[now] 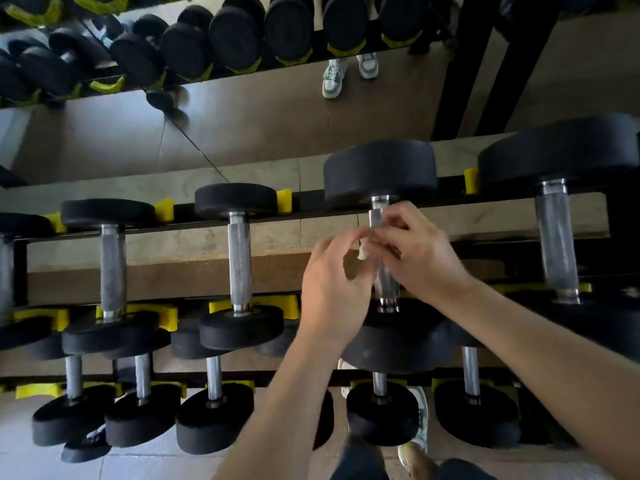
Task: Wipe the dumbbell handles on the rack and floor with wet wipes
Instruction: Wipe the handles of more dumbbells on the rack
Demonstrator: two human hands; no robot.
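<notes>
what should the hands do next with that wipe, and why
Probably spread the wipe and wrap it round the handle just beneath: the left hand and right hand both pinch it, bunched small, right over that bare steel bar, so it looks ready to be applied there.

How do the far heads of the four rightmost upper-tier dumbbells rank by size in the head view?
1. Rightmost head.
2. Second head.
3. Third head and fourth head look alike; not ranked.
</notes>
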